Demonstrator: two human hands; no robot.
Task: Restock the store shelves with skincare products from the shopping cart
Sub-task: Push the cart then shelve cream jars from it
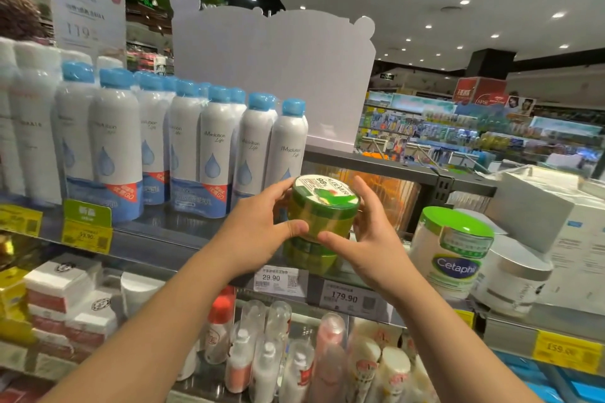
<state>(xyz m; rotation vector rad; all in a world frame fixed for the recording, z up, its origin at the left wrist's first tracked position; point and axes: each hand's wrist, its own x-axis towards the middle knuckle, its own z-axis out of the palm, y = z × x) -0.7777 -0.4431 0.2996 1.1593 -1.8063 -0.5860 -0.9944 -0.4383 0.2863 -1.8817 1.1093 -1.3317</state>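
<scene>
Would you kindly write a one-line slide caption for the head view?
Both hands, left hand and right hand, hold a green aloe jar atop another green jar on the shelf.

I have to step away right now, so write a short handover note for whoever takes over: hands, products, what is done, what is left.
Left hand and right hand both grip the top green jar from either side.
That jar sits on or just above a second green jar on the shelf, above the 29.90 price tag, between the blue-capped spray bottles and the Cetaphil tub.
Done: lower jar placed.
Left: settle the top jar, let go, fetch more. The cart is out of view.
</scene>
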